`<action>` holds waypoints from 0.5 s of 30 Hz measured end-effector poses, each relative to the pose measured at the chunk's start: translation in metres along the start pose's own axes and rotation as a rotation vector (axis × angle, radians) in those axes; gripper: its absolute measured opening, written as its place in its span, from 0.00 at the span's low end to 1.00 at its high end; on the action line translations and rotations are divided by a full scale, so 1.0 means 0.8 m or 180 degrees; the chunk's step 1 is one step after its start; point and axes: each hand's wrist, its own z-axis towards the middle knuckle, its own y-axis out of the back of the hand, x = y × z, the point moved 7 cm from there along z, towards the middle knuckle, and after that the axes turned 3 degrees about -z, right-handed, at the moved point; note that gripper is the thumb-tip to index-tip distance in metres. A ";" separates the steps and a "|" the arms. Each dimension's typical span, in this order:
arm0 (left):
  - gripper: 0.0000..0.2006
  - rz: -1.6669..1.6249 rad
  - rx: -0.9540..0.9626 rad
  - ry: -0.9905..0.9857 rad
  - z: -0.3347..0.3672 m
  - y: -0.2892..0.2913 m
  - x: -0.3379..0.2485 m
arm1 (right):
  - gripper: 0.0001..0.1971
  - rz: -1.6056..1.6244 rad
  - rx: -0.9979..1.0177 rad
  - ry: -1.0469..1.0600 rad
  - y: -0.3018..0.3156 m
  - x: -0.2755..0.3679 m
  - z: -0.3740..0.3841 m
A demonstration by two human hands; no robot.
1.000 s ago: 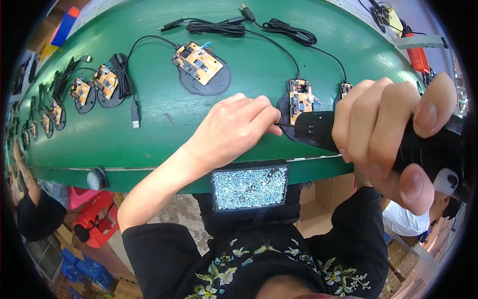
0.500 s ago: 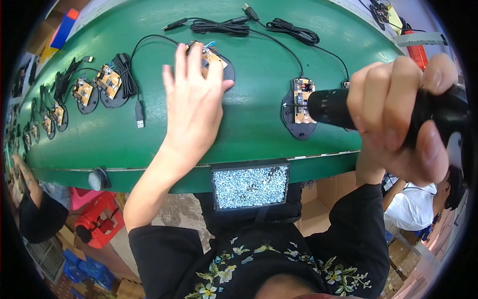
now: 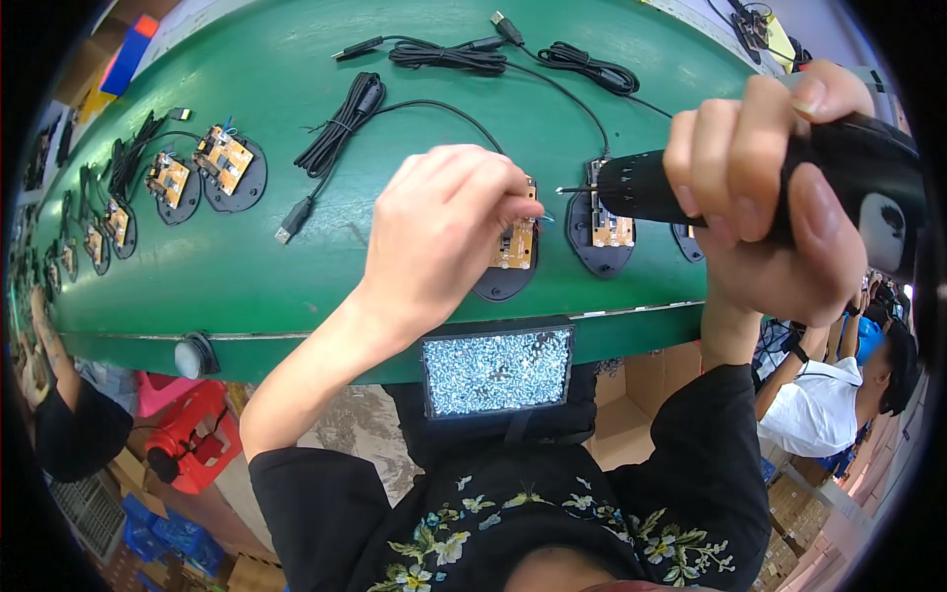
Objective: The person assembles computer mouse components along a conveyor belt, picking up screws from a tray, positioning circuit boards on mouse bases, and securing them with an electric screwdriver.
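Right grip (image 3: 764, 187), at the upper right of the frame, is wrapped around a black power screwdriver (image 3: 646, 187), its smooth matte barrel tapering toward a thin metal bit (image 3: 578, 189) that points left. Left grip (image 3: 444, 232), near the centre, has its fingers curled together beside the bit's tip; whether anything is pinched between them, I cannot tell.

Just beside those fingers, partly covered by the hand, is a tan circuit board (image 3: 516, 245) on a rounded dark plastic base (image 3: 503, 286). To its right, beneath the barrel, a second board (image 3: 612, 233) sits on an oval black base (image 3: 604, 262) with small raised posts. Glossy green desk (image 3: 326, 271) lies under everything, its edges bowed by the lens.

A rubbery black cable (image 3: 340, 123) is folded into a tied bundle left of centre, ending in a metal-tipped plug (image 3: 293, 219). Smaller board-and-base sets (image 3: 227, 163) line the left side. Below the desk's edge, at lower centre, a rectangular dark-rimmed tray (image 3: 498, 330) holds a dense, glittering layer of tiny metal pieces (image 3: 493, 375).
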 end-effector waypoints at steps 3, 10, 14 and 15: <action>0.08 0.0116 0.0022 0.0279 -0.005 0.014 0.015 | 0.22 -0.0097 -0.0016 -0.0064 -0.015 -0.012 0.005; 0.06 -0.0032 -0.0045 0.0469 -0.022 0.020 0.025 | 0.19 -0.0543 -0.0281 -0.0419 -0.067 -0.034 0.028; 0.06 -0.0137 -0.0005 0.0416 -0.027 0.024 0.033 | 0.16 -0.0381 -0.0272 -0.0391 -0.056 -0.055 0.018; 0.07 -0.0170 0.0009 0.0403 -0.028 0.027 0.034 | 0.16 -0.0287 -0.0256 -0.0326 -0.053 -0.058 0.015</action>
